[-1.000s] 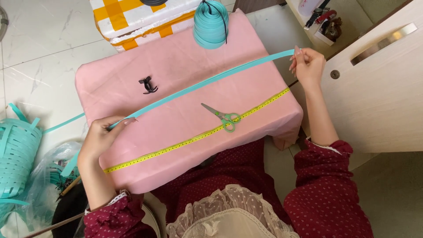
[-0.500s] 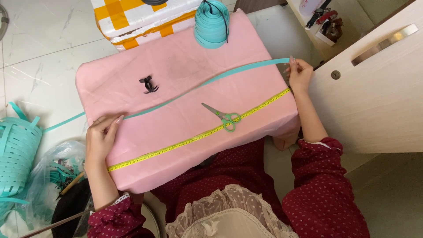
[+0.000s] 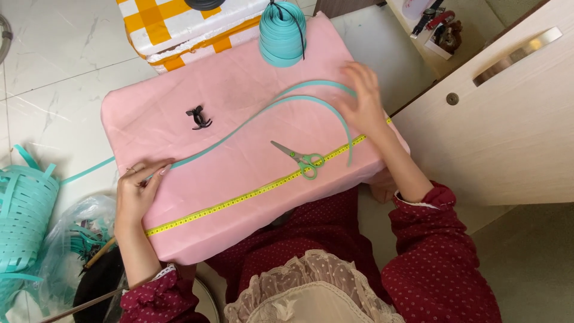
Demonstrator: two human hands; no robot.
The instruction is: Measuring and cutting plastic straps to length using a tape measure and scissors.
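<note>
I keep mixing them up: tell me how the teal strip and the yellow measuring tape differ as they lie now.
The teal strip curves and loops back near the right hand; the yellow measuring tape lies straight. The strip is plain, the tape marked. The left hand presses the strip, while the tape lies free. Both rest on the pink surface.

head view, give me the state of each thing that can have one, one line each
teal strip: slack, looped back on itself
tape measure: unrolled flat across the pink cloth
scissors: shut, lying on the tape
strip roll: wound up
left hand: flat, pinning the strip
right hand: open on the loop
woven basket: unfinished
</note>
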